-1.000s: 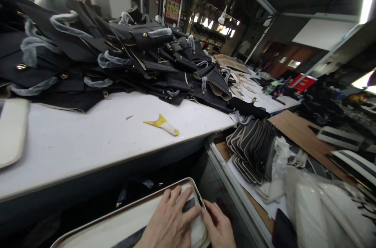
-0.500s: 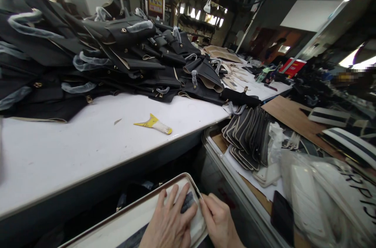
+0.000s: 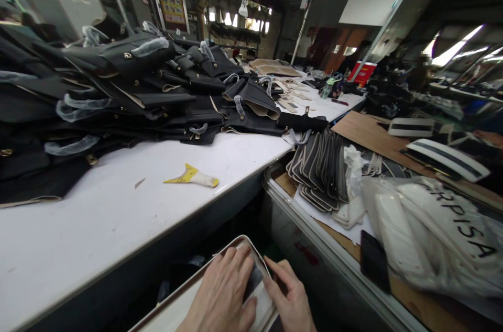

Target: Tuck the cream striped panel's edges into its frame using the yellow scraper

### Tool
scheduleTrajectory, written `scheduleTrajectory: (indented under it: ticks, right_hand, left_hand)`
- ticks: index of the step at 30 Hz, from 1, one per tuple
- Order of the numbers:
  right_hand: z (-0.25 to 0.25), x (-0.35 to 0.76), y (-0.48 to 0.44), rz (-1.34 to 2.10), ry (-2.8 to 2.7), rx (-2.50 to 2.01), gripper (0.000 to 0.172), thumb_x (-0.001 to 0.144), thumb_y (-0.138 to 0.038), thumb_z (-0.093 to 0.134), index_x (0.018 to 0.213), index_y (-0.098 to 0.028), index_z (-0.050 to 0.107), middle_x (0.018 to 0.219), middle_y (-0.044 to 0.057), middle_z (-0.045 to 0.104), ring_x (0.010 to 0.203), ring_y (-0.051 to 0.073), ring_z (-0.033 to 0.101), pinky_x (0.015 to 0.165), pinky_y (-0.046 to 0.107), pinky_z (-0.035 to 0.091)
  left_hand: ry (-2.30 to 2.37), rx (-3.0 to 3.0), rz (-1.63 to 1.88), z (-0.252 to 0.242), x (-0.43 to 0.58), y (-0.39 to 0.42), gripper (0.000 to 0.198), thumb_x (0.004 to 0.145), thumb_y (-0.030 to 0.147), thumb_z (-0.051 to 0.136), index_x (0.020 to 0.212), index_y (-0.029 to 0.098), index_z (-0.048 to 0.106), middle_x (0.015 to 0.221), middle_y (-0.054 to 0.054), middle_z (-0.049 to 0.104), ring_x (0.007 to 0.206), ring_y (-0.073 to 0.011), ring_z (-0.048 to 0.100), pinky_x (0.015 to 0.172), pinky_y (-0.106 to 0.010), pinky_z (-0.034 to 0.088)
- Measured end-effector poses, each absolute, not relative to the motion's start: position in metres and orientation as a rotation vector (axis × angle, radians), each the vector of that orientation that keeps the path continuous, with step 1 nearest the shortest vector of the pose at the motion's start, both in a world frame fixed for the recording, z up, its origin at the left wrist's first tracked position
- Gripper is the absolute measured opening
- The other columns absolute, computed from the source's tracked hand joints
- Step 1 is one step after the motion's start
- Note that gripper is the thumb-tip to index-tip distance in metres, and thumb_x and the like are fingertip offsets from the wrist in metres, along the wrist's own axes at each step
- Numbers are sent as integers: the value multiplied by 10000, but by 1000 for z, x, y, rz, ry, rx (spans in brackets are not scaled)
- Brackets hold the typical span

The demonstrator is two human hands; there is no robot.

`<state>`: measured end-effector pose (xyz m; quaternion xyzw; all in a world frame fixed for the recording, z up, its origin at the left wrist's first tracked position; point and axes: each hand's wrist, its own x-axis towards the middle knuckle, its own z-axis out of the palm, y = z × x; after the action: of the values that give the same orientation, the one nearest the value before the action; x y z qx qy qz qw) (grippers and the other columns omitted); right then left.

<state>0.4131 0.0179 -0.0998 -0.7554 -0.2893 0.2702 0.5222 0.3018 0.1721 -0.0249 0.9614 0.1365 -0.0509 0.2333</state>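
At the bottom of the view is a bag part point(image 3: 184, 298), a long pale panel with a dark stripe, rounded corners and a raised brown-and-cream rim. My left hand point(image 3: 226, 290) lies on the panel with its fingers stretched toward the far end. On the right, my right hand point(image 3: 290, 295) pinches the rim near the rounded corner between thumb and fingers. The lower end of the part runs out of view.
Black bags point(image 3: 165, 86) with plastic-wrapped handles are heaped on the white table point(image 3: 110, 238). A yellow-and-white scraper-shaped piece point(image 3: 192, 177) lies near its edge. On the right stand stacked dark panels point(image 3: 322, 164), a black phone point(image 3: 375, 264) and plastic-wrapped white panels point(image 3: 432, 238).
The view has swung to the right. My left fingers have drawn closer together and moved against the far rim. My right hand stays at the rim by the corner, its fingers shifted slightly.
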Motion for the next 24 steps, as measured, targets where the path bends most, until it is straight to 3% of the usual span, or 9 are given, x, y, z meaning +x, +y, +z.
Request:
scheduleTrajectory:
  ticks: [4, 8, 12, 15, 20, 24]
  right_hand:
    - [-98, 412, 17, 645, -706, -1742, 622, 825, -612, 611, 1305, -216, 616, 990, 66, 555, 947, 227, 592, 861, 309, 490]
    - [-97, 409, 22, 609, -659, -1808, 442, 941, -492, 501, 1292, -253, 626, 966, 54, 546, 938, 200, 585, 849, 292, 472]
    - [-93, 407, 24, 588, -707, -1848, 420, 971, -460, 453, 1307, -266, 614, 895, 34, 492, 846, 180, 570, 779, 287, 475]
    - [-93, 408, 21, 570, -755, -1850, 410, 990, -429, 427, 1333, -274, 590, 884, 27, 467, 836, 169, 561, 780, 284, 471]
    - [-98, 407, 20, 519, -807, -1838, 396, 1001, -403, 410, 1341, -292, 582, 855, 17, 447, 796, 154, 543, 725, 263, 462]
    - [-101, 404, 23, 442, -752, -1799, 372, 995, -398, 426, 1313, -323, 604, 842, 10, 442, 777, 152, 538, 707, 261, 453]
  left_hand:
    - [345, 2644, -80, -26, 306, 175, 561, 797, 262, 527, 1356, 263, 481, 1524, -35, 394, 1336, -258, 412, 1100, -442, 387]
    - [329, 2681, -119, -21, 311, 176, 547, 770, 154, 496, 1315, 199, 492, 1524, -92, 357, 1298, -270, 454, 1067, -433, 427]
    - [238, 2691, -136, -18, 317, 183, 363, 834, 59, 383, 1110, 218, 557, 1254, -77, 556, 1093, -231, 574, 886, -388, 529]
    - [222, 2734, -130, -17, 325, 193, 319, 863, 15, 326, 986, 192, 562, 991, -60, 604, 912, -215, 594, 786, -364, 526]
    - [143, 2751, 91, -18, 346, 215, 307, 905, 76, 390, 1096, 202, 595, 1142, -65, 600, 976, -226, 556, 865, -402, 466]
    - [22, 2529, -32, -29, 356, 234, 323, 863, 53, 443, 1037, 216, 661, 1015, -26, 662, 968, -178, 592, 865, -298, 466]
